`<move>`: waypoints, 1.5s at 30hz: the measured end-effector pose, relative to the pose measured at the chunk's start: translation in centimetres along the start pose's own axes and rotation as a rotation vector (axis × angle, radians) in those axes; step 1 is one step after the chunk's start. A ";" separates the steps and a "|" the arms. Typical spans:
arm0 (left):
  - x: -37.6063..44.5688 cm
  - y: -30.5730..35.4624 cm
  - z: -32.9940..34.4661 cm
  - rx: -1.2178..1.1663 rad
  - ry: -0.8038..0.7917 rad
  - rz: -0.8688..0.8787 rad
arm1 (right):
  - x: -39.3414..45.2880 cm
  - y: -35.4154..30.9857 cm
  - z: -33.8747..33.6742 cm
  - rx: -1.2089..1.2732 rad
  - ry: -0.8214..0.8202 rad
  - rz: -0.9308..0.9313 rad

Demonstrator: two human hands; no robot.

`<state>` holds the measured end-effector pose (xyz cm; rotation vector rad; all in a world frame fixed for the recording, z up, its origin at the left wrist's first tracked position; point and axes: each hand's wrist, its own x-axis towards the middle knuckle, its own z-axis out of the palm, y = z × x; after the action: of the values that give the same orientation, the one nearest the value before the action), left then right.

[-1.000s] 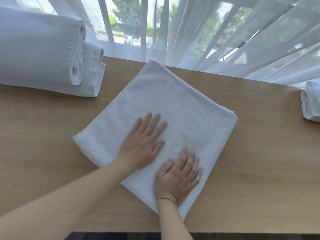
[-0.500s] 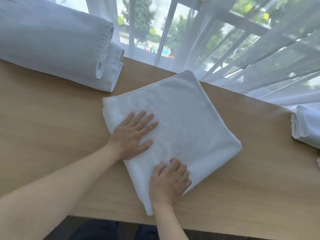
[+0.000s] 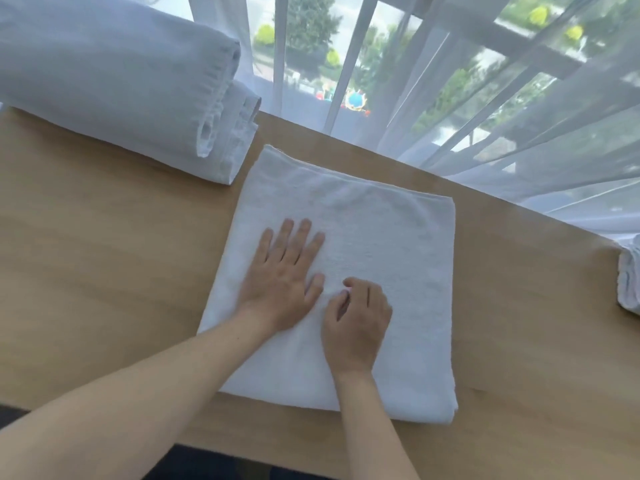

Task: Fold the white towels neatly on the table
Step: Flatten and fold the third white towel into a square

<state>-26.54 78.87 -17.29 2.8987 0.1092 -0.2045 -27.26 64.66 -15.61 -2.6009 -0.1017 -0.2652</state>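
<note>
Pressing flat with straight fingers, the left hand [image 3: 282,277] rests on the folded towel [image 3: 381,237]; beside it the right hand [image 3: 356,322] rests there, fingers curled, gripping nothing visible.

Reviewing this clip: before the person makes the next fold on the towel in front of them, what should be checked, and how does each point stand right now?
1. Folded towel lies flat on the table: ok.
2. Left hand presses it flat, fingers straight: ok.
3. Right hand has a firm pinch on the cloth: cannot tell; its fingers are curled on the surface.
4. Towel edges aligned at the far right corner: ok.
5. Clear of the stacked towels at far left: ok, a gap shows.
6. Bare table right of the towel, before the towel at the right edge: ok.
</note>
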 end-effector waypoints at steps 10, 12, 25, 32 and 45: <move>1.0 -0.1 0.5 0.073 0.150 0.053 | 11.3 4.4 2.2 -0.227 -0.474 -0.183; 1.3 -0.1 0.5 0.071 0.186 0.047 | 13.0 4.5 2.7 -0.255 -0.485 -0.195; 2.0 0.2 0.1 0.048 0.211 0.009 | 20.9 8.0 2.8 -0.332 -0.470 -0.114; 2.0 0.0 0.3 0.012 0.172 0.004 | 18.1 9.5 -0.3 -0.288 -0.409 0.153; 1.3 -0.1 -0.7 -0.058 0.138 0.261 | -2.4 -0.6 1.1 -0.252 -0.316 0.128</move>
<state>-25.20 79.22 -16.83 2.8297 -0.2344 0.0433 -29.52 65.72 -16.76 -2.8661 -0.0117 0.1927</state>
